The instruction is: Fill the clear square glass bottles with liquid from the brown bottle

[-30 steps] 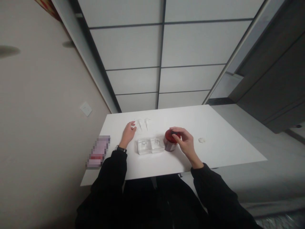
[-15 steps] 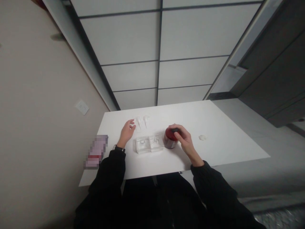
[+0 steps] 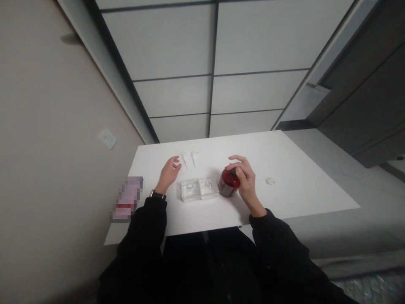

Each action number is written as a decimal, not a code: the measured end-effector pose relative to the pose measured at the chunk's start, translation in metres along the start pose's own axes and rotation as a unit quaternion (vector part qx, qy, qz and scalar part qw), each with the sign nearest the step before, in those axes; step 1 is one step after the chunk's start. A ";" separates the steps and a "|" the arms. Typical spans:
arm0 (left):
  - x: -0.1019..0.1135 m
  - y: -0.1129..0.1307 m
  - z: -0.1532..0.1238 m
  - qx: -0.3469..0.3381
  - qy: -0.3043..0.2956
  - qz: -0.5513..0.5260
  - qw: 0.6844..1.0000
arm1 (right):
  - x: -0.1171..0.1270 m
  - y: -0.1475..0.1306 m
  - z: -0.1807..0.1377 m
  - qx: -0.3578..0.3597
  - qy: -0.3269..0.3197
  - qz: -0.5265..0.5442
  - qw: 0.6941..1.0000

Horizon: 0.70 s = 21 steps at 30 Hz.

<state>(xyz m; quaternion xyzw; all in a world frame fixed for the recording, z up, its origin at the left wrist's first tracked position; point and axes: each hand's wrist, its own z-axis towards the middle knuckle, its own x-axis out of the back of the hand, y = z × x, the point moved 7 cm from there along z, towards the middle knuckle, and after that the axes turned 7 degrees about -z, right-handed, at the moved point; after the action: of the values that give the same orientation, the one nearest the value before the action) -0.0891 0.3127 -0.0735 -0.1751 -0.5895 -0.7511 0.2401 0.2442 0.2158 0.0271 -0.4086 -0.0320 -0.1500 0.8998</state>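
Note:
A dark red bottle (image 3: 229, 182) with a dark cap (image 3: 233, 171) stands on the white table. My right hand (image 3: 246, 177) has its thumb and some fingers closed around the cap, with the forefinger raised off it. Just left of the bottle sits a clear box (image 3: 200, 195) with two compartments, a round clear shape in each. Two white pieces with long stems, looking like pump heads, lie behind it: a left one (image 3: 185, 160) and a right one (image 3: 194, 158). Close to the left piece, my left hand (image 3: 170, 170) is open and holds nothing.
On the right side of the white table (image 3: 303, 185) lies a small crumpled whitish thing (image 3: 270, 180). A pixelated pinkish object (image 3: 129, 197) is at the left edge, beside the wall. White panelled doors (image 3: 180, 95) rise behind the table.
The fingers of my right hand have shifted on the cap, and the forefinger has lifted. My left hand has barely moved. The view has tilted slightly.

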 end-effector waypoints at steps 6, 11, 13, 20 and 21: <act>0.000 0.003 0.000 -0.009 -0.013 0.011 1.000 | -0.003 0.001 0.004 -0.009 -0.034 0.026 0.999; 0.000 0.005 0.001 -0.012 -0.016 0.022 1.000 | -0.006 0.004 0.005 -0.023 -0.048 0.030 0.998; -0.001 0.005 0.001 -0.011 -0.015 0.025 1.000 | -0.005 0.005 0.004 -0.036 -0.043 0.046 0.997; -0.001 0.005 0.001 -0.015 -0.014 0.032 0.999 | -0.005 0.001 0.003 -0.015 -0.092 0.047 0.994; -0.001 0.005 0.001 -0.016 -0.014 0.032 0.999 | -0.006 0.001 0.003 -0.015 -0.100 0.047 0.994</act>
<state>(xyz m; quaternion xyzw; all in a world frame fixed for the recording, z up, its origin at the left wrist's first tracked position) -0.0855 0.3129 -0.0698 -0.2080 -0.5749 -0.7498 0.2531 0.2393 0.2205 0.0274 -0.4361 -0.0999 -0.0666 0.8919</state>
